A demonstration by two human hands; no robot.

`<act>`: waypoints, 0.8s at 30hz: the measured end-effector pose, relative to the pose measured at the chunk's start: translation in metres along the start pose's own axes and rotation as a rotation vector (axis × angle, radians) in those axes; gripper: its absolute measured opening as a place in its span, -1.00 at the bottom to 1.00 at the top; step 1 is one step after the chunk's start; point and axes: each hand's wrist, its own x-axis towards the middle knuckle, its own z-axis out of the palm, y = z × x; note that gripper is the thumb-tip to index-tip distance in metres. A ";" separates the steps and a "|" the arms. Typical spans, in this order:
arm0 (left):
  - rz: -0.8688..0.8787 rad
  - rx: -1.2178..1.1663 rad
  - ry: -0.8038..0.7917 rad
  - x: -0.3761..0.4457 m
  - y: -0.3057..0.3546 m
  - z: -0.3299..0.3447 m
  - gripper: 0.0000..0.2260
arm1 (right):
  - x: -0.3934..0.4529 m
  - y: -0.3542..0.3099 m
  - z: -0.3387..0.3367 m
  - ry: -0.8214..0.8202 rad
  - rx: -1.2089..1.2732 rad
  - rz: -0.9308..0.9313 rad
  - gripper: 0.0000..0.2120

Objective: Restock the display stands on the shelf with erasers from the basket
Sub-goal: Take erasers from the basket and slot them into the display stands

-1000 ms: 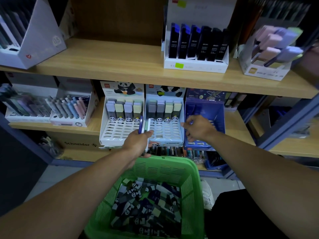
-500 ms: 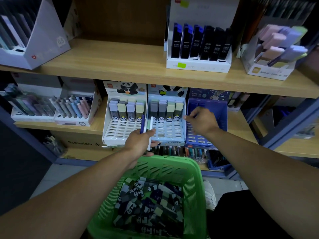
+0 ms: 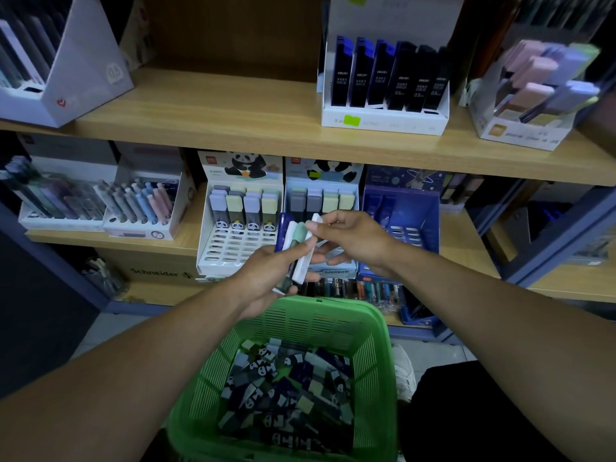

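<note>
- Left hand clamped round a fanned bunch of slim sleeved erasers (white, mint, navy), above far rim of green perforated plastic basket.
- Right hand pinching top end of one white eraser in the bunch.
- Likely light, stiff, slick sleeves; best pinched by the end, one at a time.
- More loose in basket.
- White slotted panda display stands on lower wooden shelf near front edge, mostly unfilled; blue stand just beside.

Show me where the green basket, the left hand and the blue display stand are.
green basket (image 3: 376, 331): head view, right rim.
left hand (image 3: 266, 278): head view, back of hand.
blue display stand (image 3: 416, 208): head view, inner back wall.
</note>
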 end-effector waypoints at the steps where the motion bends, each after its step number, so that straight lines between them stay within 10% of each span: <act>1: -0.011 -0.016 -0.011 0.000 0.000 -0.001 -0.71 | 0.001 0.001 -0.001 0.018 0.034 0.007 -0.69; 12: -0.040 0.040 -0.040 0.012 -0.007 0.004 -0.61 | -0.010 -0.001 -0.041 0.461 0.371 -0.081 -0.83; 17: 0.040 0.107 -0.092 0.019 -0.007 0.035 -0.78 | -0.028 0.019 -0.085 0.748 -0.156 -0.226 -0.82; 24: 0.030 0.111 -0.203 0.027 -0.017 0.071 -0.71 | -0.030 0.036 -0.103 0.685 -0.498 -0.191 -0.72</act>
